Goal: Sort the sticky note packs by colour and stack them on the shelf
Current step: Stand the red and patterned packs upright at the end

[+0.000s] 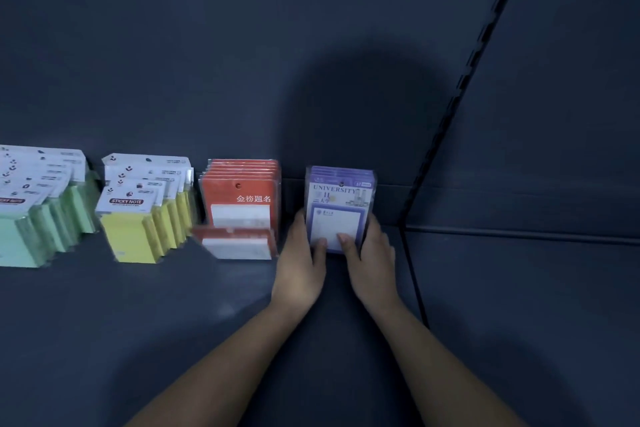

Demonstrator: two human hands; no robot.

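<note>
We look at a dark blue-grey shelf [138, 322] with a matching back panel and a slotted upright rail [460, 87] running across the upper right of the frame. Along the middle left stand three rows of packs, each one colour: green packs [31, 229] at the far left edge, yellow packs [145, 218] next, then red packs [242, 194], with one red pack [239, 243] tipped forward in front of its row. At centre right our left hand [299, 270] and right hand [374, 263] clasp the purple packs [341, 204] from either side, thumbs pressed on the front pack's face and fingers wrapped round the edges. We judge this grip squares the packs into a tidy upright row against the back, just beside the red ones, keeping colours apart.
</note>
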